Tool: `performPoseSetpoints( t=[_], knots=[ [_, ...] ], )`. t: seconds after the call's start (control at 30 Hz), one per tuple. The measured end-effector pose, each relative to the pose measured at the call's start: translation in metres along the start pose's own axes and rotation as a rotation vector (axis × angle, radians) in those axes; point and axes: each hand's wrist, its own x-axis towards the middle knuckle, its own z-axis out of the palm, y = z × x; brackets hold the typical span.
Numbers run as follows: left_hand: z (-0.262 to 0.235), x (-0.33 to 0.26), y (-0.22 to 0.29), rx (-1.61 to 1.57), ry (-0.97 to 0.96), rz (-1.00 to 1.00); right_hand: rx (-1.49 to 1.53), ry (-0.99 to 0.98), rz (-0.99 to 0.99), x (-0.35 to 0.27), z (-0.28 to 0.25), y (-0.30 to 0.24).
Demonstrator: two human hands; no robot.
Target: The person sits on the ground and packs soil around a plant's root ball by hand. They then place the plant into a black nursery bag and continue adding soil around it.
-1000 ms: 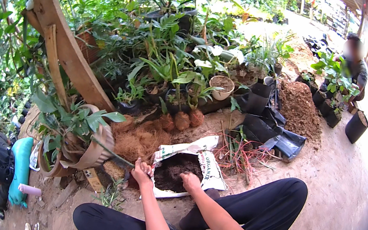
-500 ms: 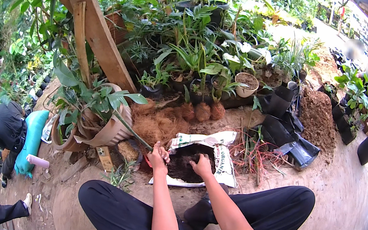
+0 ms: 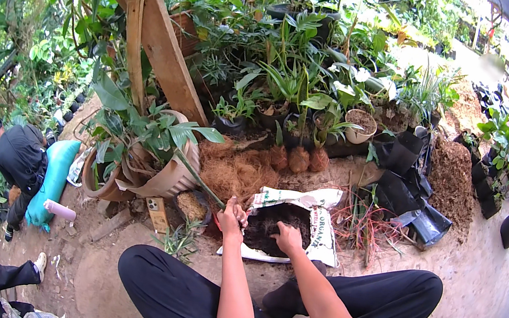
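Observation:
My left hand point(image 3: 233, 215) is closed round the lower end of a long green plant stem point(image 3: 199, 178), just left of an opened white sack. The stem slants up and left to broad green leaves point(image 3: 182, 136). Dark soil point(image 3: 267, 226) fills the mouth of the sack point(image 3: 327, 218), which lies on the ground before my crossed legs. Over the right part of that soil, my right hand point(image 3: 288, 239) has its fingers bent together into it, the tips partly hidden. Something red shows beside my left hand, too small to make out.
Brown fibre point(image 3: 233, 169) lies behind the sack, beside several round fibre-wrapped root balls point(image 3: 299, 159). A large ribbed pot point(image 3: 182, 171) leans at left, near a phone point(image 3: 157, 213). Red string point(image 3: 369, 227) and black plastic bags point(image 3: 421, 219) lie right. One person point(image 3: 22, 155) bends at far left.
The whole view has shifted, so the scene sits farther right. My right hand has moved slightly within the soil, its fingers drawn closer together. My left hand still grips the stem.

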Motion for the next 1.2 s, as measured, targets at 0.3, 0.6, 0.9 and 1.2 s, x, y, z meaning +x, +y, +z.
performPoseSetpoints(
  t=[0.3,0.6,0.9,1.2],
  knots=[
    [0.004,0.002,-0.019,0.058,-0.057,-0.074,0.444,-0.008,0.282,0.005,-0.037,0.019],
    [0.004,0.001,-0.025,0.114,-0.052,-0.131,1.049,0.041,0.344,0.008,-0.032,0.024],
    [0.009,-0.002,-0.028,0.134,-0.046,-0.136,0.93,0.138,0.362,0.01,-0.03,0.021],
    [0.02,-0.008,-0.033,0.207,-0.094,-0.139,0.983,0.171,0.445,0.01,-0.032,0.014]
  ],
)
